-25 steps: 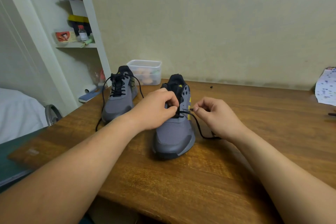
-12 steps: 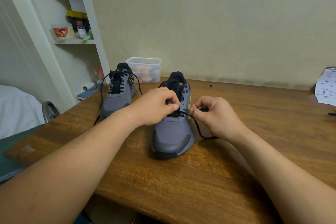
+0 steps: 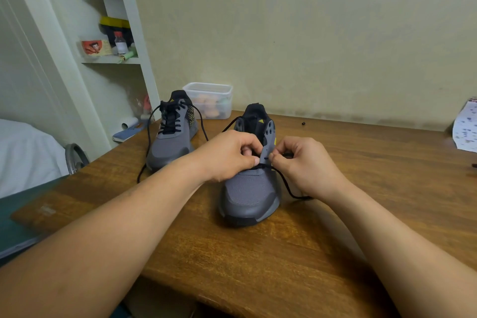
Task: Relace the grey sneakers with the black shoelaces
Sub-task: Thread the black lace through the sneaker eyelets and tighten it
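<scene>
On the wooden table (image 3: 361, 168) two grey sneakers stand with the toes toward the person. The near sneaker (image 3: 249, 193) is in the middle of the table, and both hands are working at its lower eyelets. The left hand (image 3: 227, 156) has its fingers curled and pinches the grey eyelet flap of this sneaker, with the thumb beside the lowest eyelet. The right hand (image 3: 307, 165) pinches the black shoelace (image 3: 286, 186) between thumb and forefinger, just beside the same flap. From there the shoelace runs down in a curve along the right side of the sneaker and lies on the table under the right wrist. The far sneaker (image 3: 171, 147) stands further back on the left, and its laced cord (image 3: 169, 121) has loose ends that hang down to the table. Behind it, against the wall, is a clear plastic box (image 3: 209, 99).
</scene>
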Tool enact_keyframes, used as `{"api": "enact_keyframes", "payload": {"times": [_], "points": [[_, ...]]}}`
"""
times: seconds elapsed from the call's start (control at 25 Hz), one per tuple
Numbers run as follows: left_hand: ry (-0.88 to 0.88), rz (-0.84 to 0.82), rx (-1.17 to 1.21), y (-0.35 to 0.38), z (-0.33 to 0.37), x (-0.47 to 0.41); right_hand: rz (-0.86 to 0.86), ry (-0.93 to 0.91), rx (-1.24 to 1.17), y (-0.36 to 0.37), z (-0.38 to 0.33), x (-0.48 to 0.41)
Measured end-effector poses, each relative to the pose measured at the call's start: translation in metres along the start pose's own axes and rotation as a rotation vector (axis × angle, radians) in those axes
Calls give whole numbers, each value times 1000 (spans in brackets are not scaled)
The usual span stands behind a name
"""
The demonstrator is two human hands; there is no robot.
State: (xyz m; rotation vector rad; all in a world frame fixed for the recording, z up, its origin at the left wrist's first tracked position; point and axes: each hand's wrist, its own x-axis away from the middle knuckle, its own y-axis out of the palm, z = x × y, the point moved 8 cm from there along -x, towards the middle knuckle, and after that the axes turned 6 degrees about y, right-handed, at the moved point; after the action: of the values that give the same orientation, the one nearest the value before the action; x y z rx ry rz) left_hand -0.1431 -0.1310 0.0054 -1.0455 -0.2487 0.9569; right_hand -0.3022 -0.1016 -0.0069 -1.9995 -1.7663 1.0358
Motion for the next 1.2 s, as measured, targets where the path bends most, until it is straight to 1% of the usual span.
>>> {"api": "enact_keyframes", "payload": {"times": [0.16, 0.28, 0.36, 0.56, 0.64, 0.68, 0.72, 0.8, 0.88, 0.92, 0.96, 1.0, 1.04, 1.08, 1.16, 1.2], "points": [[-23, -74, 0, 5, -1, -2, 3, 12, 29, 6, -3, 3], [-33, -62, 35, 7, -3, -3, 40, 15, -35, 7, -2, 8], [-34, -57, 49, 8, -3, -4, 29, 39, -84, 10, 0, 10], [-19, -41, -10, 4, 1, -2, -37, 0, -51, 17, -10, 13], [-42, -4, -1, -1, -1, 1, -53, -10, -8, 18, -14, 14], [-75, 51, 68, -6, -3, 3, -54, -4, 20, 19, -14, 14], [-122, 139, 212, -12, -6, 7, -51, 6, 42, 19, -13, 14], [-227, 348, 678, -15, -17, 17, -32, 24, 82, 15, -9, 11], [-246, 510, 1206, -12, -25, 22, -19, 55, 88, 8, -2, 7], [-236, 571, 1410, -11, -30, 22, -14, 72, 79, 5, 2, 6], [-253, 624, 1529, -10, -37, 24, -10, 88, 80, 2, 5, 6], [-287, 661, 1513, -10, -45, 27, -6, 96, 94, 1, 6, 6], [-313, 667, 1330, -14, -50, 31, -6, 97, 117, 2, 6, 7], [-312, 612, 1007, -20, -49, 33, -2, 92, 137, 2, 4, 9], [-228, 380, 300, -23, -27, 31, 18, 75, 152, 3, 3, 10], [-177, 257, 40, -19, -13, 29, 27, 65, 155, 3, 3, 10]]}}
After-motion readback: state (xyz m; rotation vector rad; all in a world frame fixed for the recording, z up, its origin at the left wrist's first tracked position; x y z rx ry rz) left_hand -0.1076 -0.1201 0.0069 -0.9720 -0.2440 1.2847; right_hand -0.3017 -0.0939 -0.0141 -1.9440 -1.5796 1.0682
